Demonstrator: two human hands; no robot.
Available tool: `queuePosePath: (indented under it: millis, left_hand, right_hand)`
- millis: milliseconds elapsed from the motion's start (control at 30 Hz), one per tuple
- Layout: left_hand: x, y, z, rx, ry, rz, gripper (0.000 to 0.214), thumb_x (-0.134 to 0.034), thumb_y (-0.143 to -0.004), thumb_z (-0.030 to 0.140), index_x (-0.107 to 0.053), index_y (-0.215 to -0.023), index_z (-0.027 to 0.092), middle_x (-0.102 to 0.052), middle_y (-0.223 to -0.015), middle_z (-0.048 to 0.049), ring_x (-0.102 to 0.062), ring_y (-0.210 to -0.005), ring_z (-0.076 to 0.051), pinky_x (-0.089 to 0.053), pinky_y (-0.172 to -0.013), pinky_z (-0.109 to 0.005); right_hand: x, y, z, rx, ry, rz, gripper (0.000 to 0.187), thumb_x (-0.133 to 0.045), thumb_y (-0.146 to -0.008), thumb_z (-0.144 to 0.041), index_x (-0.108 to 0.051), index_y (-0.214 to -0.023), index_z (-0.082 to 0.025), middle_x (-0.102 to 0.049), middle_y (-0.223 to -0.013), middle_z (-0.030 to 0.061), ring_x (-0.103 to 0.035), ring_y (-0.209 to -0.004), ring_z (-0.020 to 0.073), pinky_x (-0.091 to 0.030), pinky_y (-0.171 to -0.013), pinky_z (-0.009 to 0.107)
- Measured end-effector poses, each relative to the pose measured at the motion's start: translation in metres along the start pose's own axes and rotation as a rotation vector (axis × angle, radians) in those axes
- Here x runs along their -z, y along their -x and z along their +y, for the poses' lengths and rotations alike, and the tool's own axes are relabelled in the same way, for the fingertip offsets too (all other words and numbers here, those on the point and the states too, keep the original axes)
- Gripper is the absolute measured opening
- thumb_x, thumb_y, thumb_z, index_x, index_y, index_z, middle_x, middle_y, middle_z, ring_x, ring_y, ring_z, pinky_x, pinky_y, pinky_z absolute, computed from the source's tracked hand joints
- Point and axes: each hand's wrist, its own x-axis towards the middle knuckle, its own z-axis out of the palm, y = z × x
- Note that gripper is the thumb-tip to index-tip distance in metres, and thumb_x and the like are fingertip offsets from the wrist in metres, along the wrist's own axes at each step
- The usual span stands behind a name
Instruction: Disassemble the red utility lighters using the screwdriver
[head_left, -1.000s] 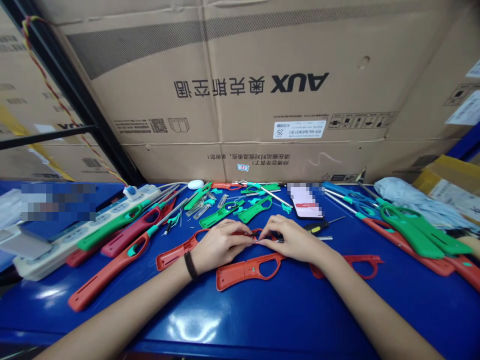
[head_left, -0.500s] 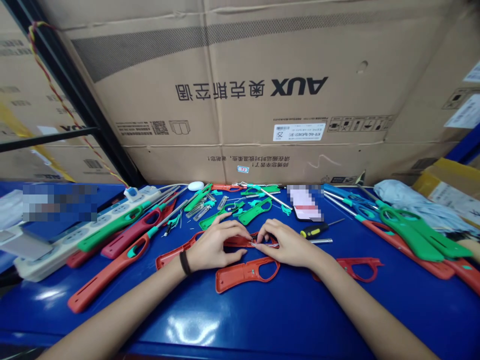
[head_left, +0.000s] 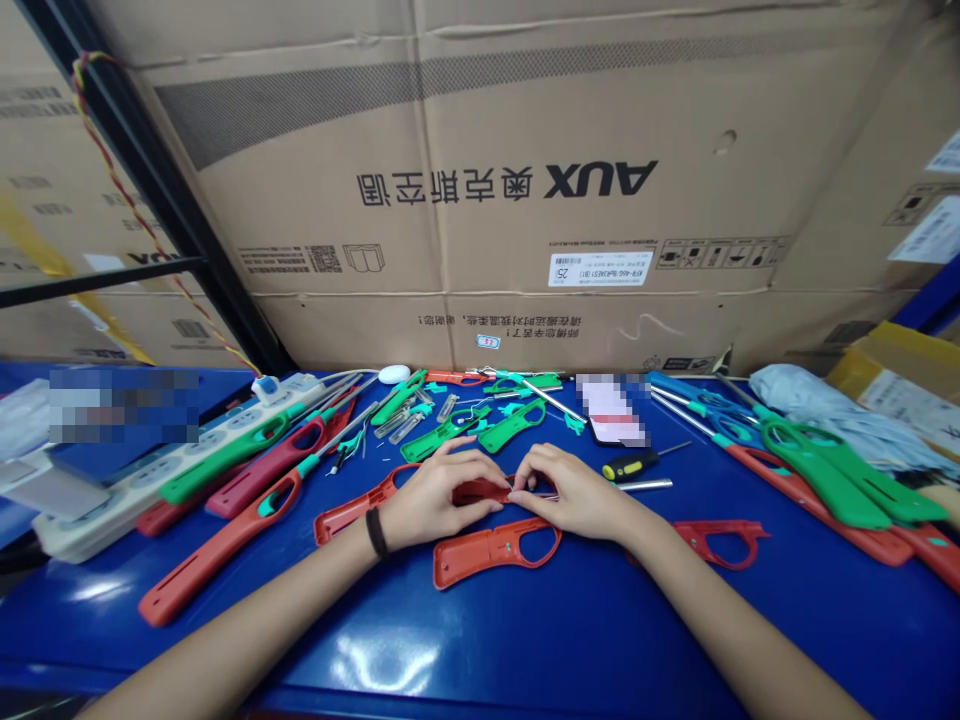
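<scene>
Both hands meet over a red lighter handle shell (head_left: pixel 352 512) lying on the blue table (head_left: pixel 525 640). My left hand (head_left: pixel 435 497), with a dark band on its wrist, presses on the shell with fingers curled. My right hand (head_left: pixel 570 490) pinches at a small part and a thin wire at the shell's trigger opening. A second red shell half (head_left: pixel 491 549) lies just in front of the hands. A third red shell half (head_left: pixel 716 540) lies to the right of my right forearm.
Long red and green lighters (head_left: pixel 225 500) and a white power strip (head_left: pixel 150 470) lie at the left. Green shell halves (head_left: pixel 480 425), a phone (head_left: pixel 611 412) and a screwdriver (head_left: pixel 634 463) lie behind the hands. More lighters (head_left: pixel 817 470) lie at the right. A large cardboard box (head_left: pixel 525 200) stands behind.
Both hands have shifted slightly on the red shell and closed in on its trigger opening. The screwdriver is more exposed beside my right hand.
</scene>
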Motion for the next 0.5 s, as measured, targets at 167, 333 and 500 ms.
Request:
queuePosePath:
  millis: [167, 333, 500]
  left_hand:
    - [-0.001, 0.001, -0.002, -0.014, 0.003, 0.013, 0.018, -0.062, -0.083, 0.023, -0.061, -0.101, 0.024, -0.068, -0.100, 0.0007, -0.061, -0.097, -0.013, -0.022, -0.110, -0.041]
    - [-0.002, 0.000, -0.002, -0.015, -0.016, 0.023, 0.018, -0.061, -0.085, 0.032, -0.062, -0.100, 0.024, -0.068, -0.098, 0.0006, -0.063, -0.094, -0.014, -0.023, -0.109, -0.040]
    - [0.022, -0.003, -0.017, 0.212, -0.401, 0.238, 0.022, -0.044, -0.093, 0.029, -0.064, -0.090, 0.021, -0.069, -0.091, -0.0030, -0.062, -0.089, -0.018, -0.035, -0.097, -0.040]
  right_hand:
    - [0.006, -0.001, -0.004, 0.017, -0.023, -0.007, 0.010, -0.058, -0.085, -0.030, -0.059, -0.082, -0.021, -0.061, -0.083, 0.0010, -0.053, -0.085, 0.0165, -0.041, -0.074, 0.028]
    - [0.010, -0.001, -0.008, -0.039, -0.055, -0.019, 0.013, -0.059, -0.085, -0.033, -0.063, -0.082, -0.021, -0.061, -0.079, 0.0007, -0.055, -0.075, 0.0150, -0.041, -0.067, 0.027]
    - [0.010, 0.000, -0.008, -0.050, -0.085, -0.023, 0.015, -0.058, -0.085, -0.034, -0.064, -0.084, -0.021, -0.063, -0.079, 0.0016, -0.057, -0.077, 0.0158, -0.042, -0.069, 0.027]
